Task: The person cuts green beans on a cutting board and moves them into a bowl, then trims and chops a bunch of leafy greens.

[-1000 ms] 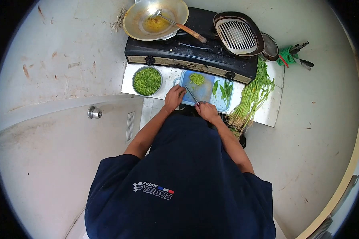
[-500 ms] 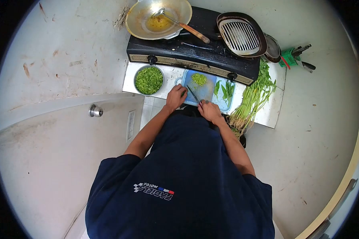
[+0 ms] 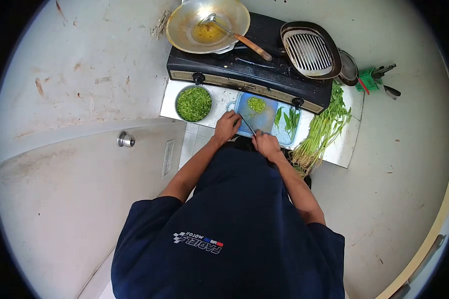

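Observation:
My right hand (image 3: 267, 145) grips a knife (image 3: 247, 124), its blade pointing up and left over a blue cutting board (image 3: 265, 124). At the board's left edge my left hand (image 3: 227, 126) has its fingers curled near the knife's tip. A bit of dark green shows at those fingers, too small to name. A small heap of chopped light-green pieces (image 3: 256, 104) lies on the upper part of the board. To its right are several whole green pods or leaves (image 3: 291, 119).
A round bowl of chopped greens (image 3: 193, 103) stands left of the board. Behind is a black stove (image 3: 264, 67) with a wok (image 3: 179, 30), a wooden-handled ladle (image 3: 252, 47) and a grill pan (image 3: 310, 52). Rooted leafy stalks (image 3: 327, 127) and a green utensil basket (image 3: 367, 79) are right.
The whole view has shifted, so things appear slightly right and lower. The knife blade has turned a little; both hands stay about the same place at the board.

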`<state>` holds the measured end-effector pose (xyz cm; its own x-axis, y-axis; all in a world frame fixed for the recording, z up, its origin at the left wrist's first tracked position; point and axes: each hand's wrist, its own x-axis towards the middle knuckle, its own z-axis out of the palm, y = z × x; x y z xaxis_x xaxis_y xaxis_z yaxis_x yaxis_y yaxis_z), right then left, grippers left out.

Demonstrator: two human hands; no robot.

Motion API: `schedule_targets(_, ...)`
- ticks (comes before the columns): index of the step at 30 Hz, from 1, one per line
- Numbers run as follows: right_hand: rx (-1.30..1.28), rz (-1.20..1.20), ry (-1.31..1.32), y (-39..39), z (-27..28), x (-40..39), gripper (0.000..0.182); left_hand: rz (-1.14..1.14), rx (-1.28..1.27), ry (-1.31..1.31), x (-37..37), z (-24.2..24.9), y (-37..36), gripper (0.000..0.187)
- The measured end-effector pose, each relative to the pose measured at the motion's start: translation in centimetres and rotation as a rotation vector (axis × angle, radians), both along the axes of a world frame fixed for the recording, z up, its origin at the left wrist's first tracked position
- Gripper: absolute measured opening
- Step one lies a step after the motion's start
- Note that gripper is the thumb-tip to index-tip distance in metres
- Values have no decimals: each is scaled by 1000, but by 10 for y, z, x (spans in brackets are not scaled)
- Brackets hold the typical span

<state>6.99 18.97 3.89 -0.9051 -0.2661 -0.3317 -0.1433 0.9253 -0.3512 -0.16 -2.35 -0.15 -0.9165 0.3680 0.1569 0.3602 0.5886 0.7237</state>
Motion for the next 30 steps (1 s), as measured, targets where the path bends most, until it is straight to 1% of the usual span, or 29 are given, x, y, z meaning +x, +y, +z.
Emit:
schedule_targets(6,-4,-28,51,-13,-8,-15,34,-3,-73,-50,1,1,0,12)
schedule_targets(9,-12,-24,59,-12,-12,-10,33,-4,-78,-34,0,-4,-1,12)
schedule_targets(12,-18,-9,62,-1,-12,-2,34,42,13,-35,2,-7,0,11)
schedule_targets(19,19,23,45,14,-10,5,37,31,-28,33,2,-3,-3,9)
schedule_targets(24,-30,10,27,10,2,1,37,32,-6,28,3,2,-3,6)
schedule_targets(28,-53,10,44,6,3,0,37,44,-20,45,3,-1,-1,9)
schedule_targets(30,-16,21,-15,4,5,-3,37,40,-31,35,3,-1,-1,9)
